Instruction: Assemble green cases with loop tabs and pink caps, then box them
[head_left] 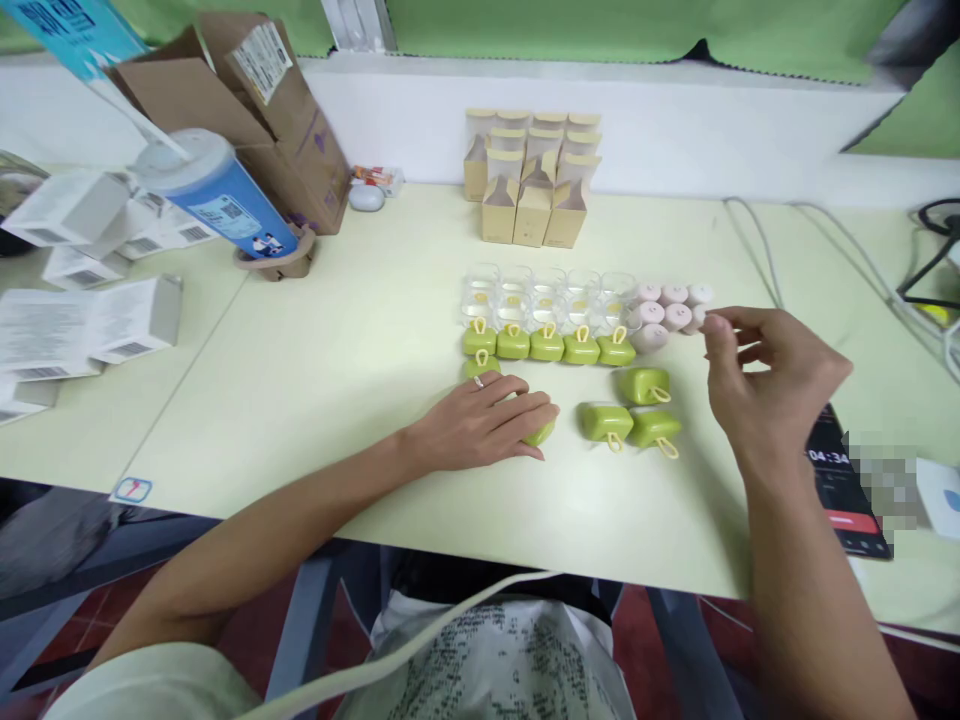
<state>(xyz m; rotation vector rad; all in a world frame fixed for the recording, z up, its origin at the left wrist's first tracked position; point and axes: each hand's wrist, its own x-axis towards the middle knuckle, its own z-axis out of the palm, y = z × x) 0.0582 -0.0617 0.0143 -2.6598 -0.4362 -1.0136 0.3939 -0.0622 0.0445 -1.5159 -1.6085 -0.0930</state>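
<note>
My left hand (484, 425), a ring on one finger, lies over a small green case (539, 434) on the table, its fingers curled round it. Beside it, a row of glossy green cases with yellow loops (547, 346) runs along several clear plastic cups (549, 297). Three more green cases (606, 424) lie to the right with their loops toward me. My right hand (776, 380) is raised at the right of several pale pink cylinders (650, 314). Its thumb and fingers are pinched together; anything between them is hidden.
Small open cardboard boxes (532, 212) stand by the wall. On the left are a blue cup (244, 215) in a carton holder, a large brown box (300, 140) and white boxes (45, 325). A phone (847, 500) and cables (862, 262) lie at right.
</note>
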